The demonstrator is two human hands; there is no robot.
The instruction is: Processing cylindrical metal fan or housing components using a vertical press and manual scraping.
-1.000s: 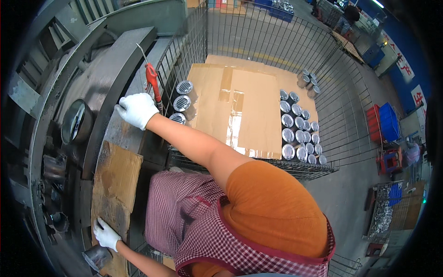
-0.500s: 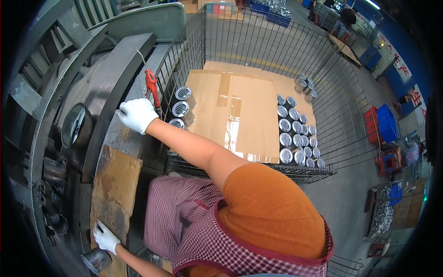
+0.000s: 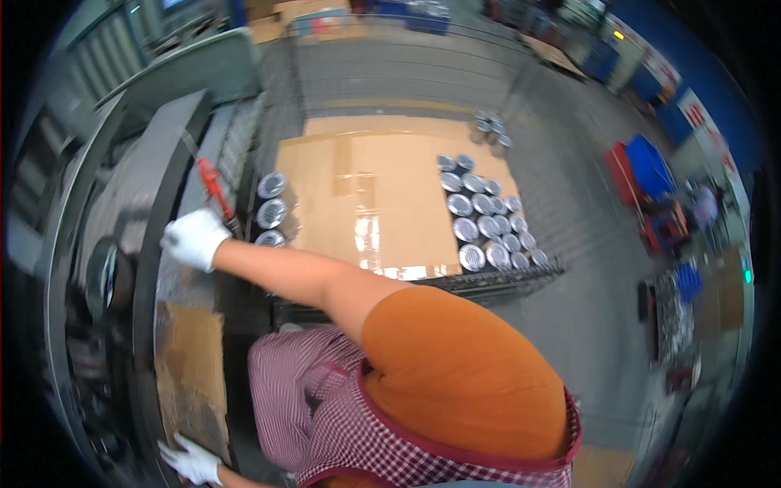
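Observation:
My right hand (image 3: 197, 238), in a white glove, reaches across to the left over the metal ledge of a machine (image 3: 183, 281). Its fingers are curled together; whatever they may hold is hidden. Just beyond it lies a red-handled air blow gun (image 3: 213, 185) with a thin nozzle, apart from the fingers. At the lower left my left hand (image 3: 191, 462), also gloved, has its fingers spread by the near end of a worn cardboard sheet (image 3: 191, 358) on the ledge. A dark round metal opening (image 3: 106, 278) sits in the machine, left of my right hand.
A wire cage (image 3: 496, 281) stands ahead, with a flat cardboard sheet (image 3: 407, 199) inside. Metal cylinders with slotted shiny ends (image 3: 468, 230) stand along its right side; several more (image 3: 271, 213) line its left. Blue and red bins (image 3: 648, 163) stand farther right.
The whole view has shifted and blurred. The fingers of my left hand have spread wider, and the metal cylinder beside it no longer shows. My right hand keeps near the blow gun.

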